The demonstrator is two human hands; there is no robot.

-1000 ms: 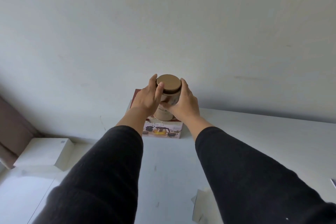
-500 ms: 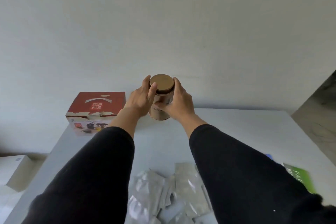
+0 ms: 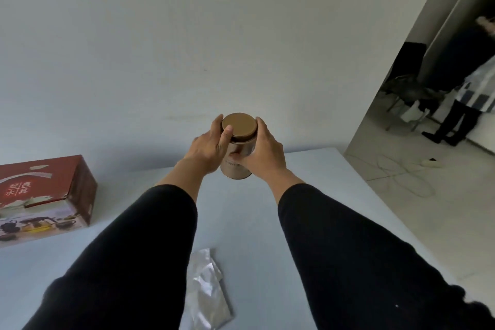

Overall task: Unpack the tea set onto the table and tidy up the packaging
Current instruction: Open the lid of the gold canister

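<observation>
A round bronze tea tin (image 3: 237,158) with a flat gold lid is held upright over the far part of the white table (image 3: 257,211). My left hand (image 3: 207,147) grips its left side, thumb up against the lid's rim. My right hand (image 3: 263,151) wraps the right side, thumb across the tin's front. Whether the tin's base touches the table I cannot tell. The red tea-set box (image 3: 44,197) stands on the table at the far left, well apart from both hands.
Silver foil sachets (image 3: 206,295) lie on the near table between my black sleeves. A white wall runs behind the table. Past the table's right edge is open floor with a cable (image 3: 401,177), and a person (image 3: 466,83) stands in the background.
The view has swung to the right, so the red box now sits far left and the room at right has come into sight. Both hands keep the same hold on the tin.
</observation>
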